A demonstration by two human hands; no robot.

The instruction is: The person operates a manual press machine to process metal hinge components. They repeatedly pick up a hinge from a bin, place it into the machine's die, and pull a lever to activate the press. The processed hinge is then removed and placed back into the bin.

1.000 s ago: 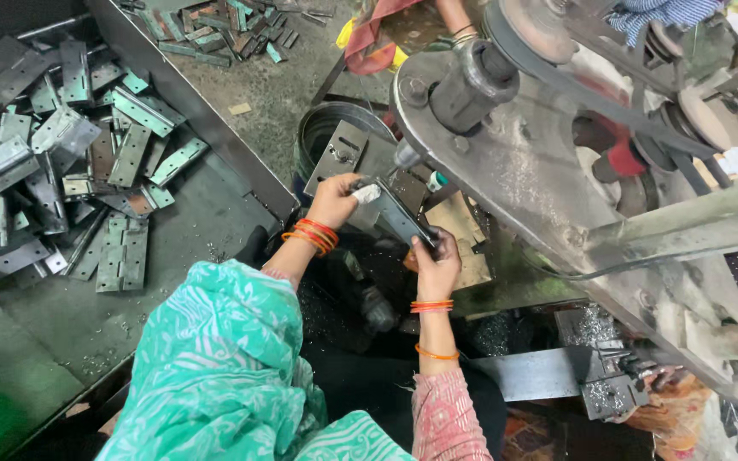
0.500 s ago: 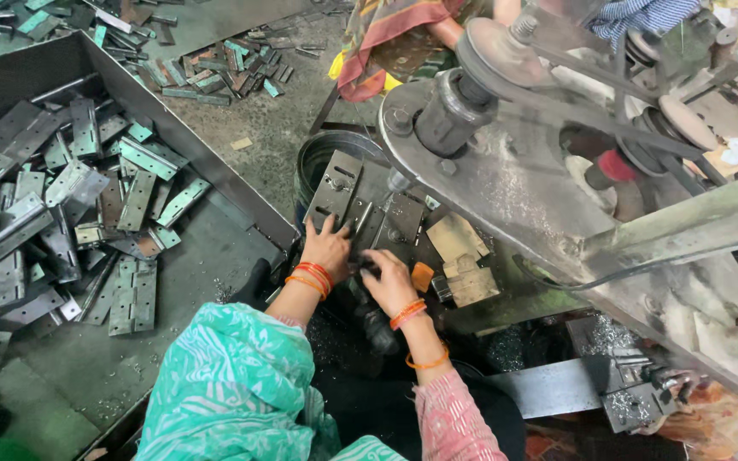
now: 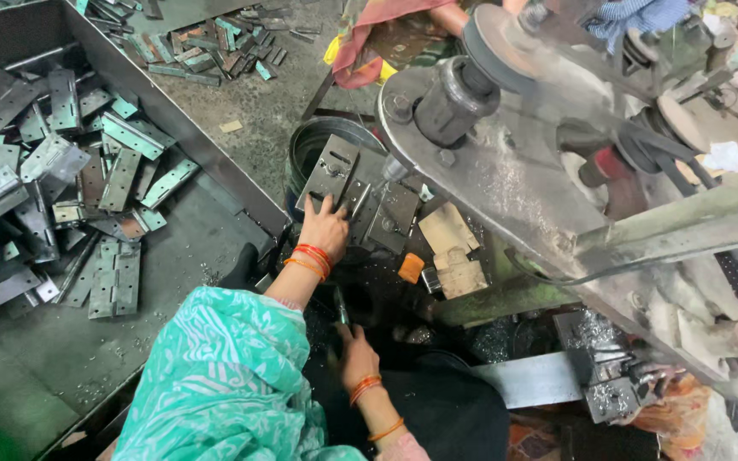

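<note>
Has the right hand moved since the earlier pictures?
Yes. The right hand has dropped away from the metal plates toward the lap; the left hand stays there.

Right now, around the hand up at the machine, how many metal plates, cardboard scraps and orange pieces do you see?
grey metal plates: 3, with the left hand resting on them
tan cardboard scraps: 2
orange piece: 1
Total: 6
</note>
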